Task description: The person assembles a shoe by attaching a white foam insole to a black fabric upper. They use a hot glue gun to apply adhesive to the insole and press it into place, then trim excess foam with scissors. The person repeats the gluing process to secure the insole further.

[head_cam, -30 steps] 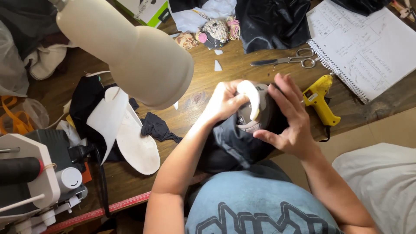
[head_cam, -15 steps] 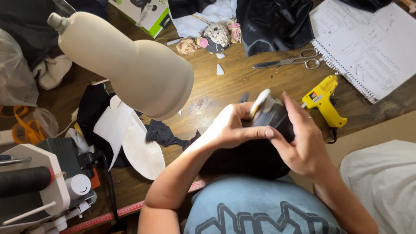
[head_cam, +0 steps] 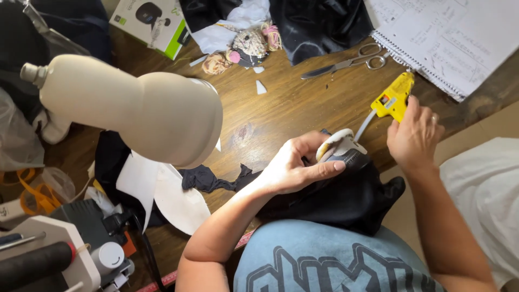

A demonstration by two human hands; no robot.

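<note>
Left hand clamps the white-edged black fabric piece at the surface's near edge — right hand grips the yellow glue gun, gluing step — nozzle wants careful aim at that rim.

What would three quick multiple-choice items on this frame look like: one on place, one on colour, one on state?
1. Where do the scissors lie?
A. On the wooden table above the hands
B. On the notebook
C. In the left hand

2. What colour is the glue gun?
A. Red
B. Yellow
C. Green

3. What is the left hand doing?
A. Lying flat on the table
B. Holding the scissors
C. Gripping the dark fabric piece with a white edge

Key: 1 A, they rest on bare wood beside the spiral notebook; 2 B, its body is yellow under the right hand; 3 C, thumb and fingers wrap the piece.
</note>
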